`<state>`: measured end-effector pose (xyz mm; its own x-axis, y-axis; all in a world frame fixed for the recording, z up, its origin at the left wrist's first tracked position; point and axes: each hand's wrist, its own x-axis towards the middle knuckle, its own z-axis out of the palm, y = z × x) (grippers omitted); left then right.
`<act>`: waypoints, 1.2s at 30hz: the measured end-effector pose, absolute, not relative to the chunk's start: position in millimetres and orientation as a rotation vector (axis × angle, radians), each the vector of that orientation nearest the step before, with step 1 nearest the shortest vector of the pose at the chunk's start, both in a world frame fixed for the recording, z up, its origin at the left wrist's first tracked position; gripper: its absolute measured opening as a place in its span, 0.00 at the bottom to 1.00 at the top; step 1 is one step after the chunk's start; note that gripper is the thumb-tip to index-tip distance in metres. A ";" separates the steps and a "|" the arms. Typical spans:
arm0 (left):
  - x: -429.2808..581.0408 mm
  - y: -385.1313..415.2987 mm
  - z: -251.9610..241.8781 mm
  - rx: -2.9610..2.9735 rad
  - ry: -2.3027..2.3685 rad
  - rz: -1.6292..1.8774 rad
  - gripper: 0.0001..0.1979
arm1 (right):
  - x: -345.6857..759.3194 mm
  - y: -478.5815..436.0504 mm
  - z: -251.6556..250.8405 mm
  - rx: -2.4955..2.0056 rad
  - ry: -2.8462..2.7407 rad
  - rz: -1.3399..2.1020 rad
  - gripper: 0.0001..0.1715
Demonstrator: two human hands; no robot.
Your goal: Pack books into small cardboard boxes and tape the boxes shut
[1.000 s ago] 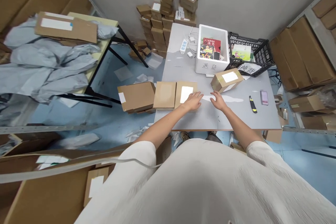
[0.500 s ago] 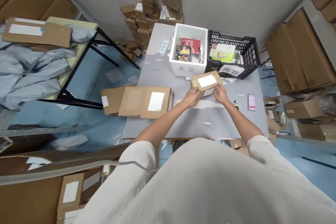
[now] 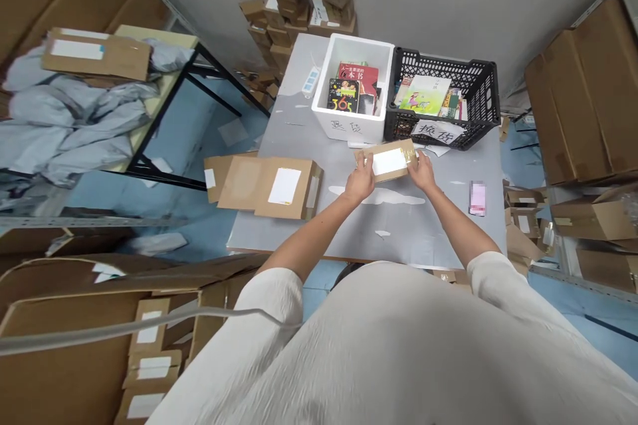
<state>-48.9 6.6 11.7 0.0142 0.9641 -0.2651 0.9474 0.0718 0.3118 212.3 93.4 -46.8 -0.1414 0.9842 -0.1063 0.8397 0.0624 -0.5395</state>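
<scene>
A small cardboard box (image 3: 395,174) with a white label and clear tape is held between my two hands over the grey table (image 3: 349,234). My left hand (image 3: 361,182) grips its left end, fingers on the top. At the right end, my right hand (image 3: 422,171) has its fingers closed on the taped edge. Just behind the box stand a white foam bin (image 3: 356,131) with books in it and a black plastic crate (image 3: 483,126), also holding books. To the left, several cardboard boxes (image 3: 294,206) overlap at the table's edge.
A phone (image 3: 477,198) lies on the right of the table, and a white power strip (image 3: 310,82) at the back left. Grey parcels (image 3: 74,123) cover the side table. Stacked boxes (image 3: 329,0) stand against the wall; a large carton (image 3: 64,358) is at lower left.
The small box has turned in my hands: its taped end was by my left hand and is now by my right. The camera view has shifted slightly.
</scene>
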 end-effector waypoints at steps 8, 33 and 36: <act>-45.5 -14.0 1.8 1.887 1.871 0.033 0.49 | 241.8 48.8 -18.7 -1.953 -2.179 0.712 0.58; -61.1 -115.6 1.1 2.074 1.722 0.043 0.31 | 170.1 -86.0 -33.4 -1.851 -2.190 0.594 0.27; -46.3 -124.0 -0.5 2.121 1.684 0.031 0.32 | 182.3 -68.0 -44.4 -1.893 -2.167 0.630 0.38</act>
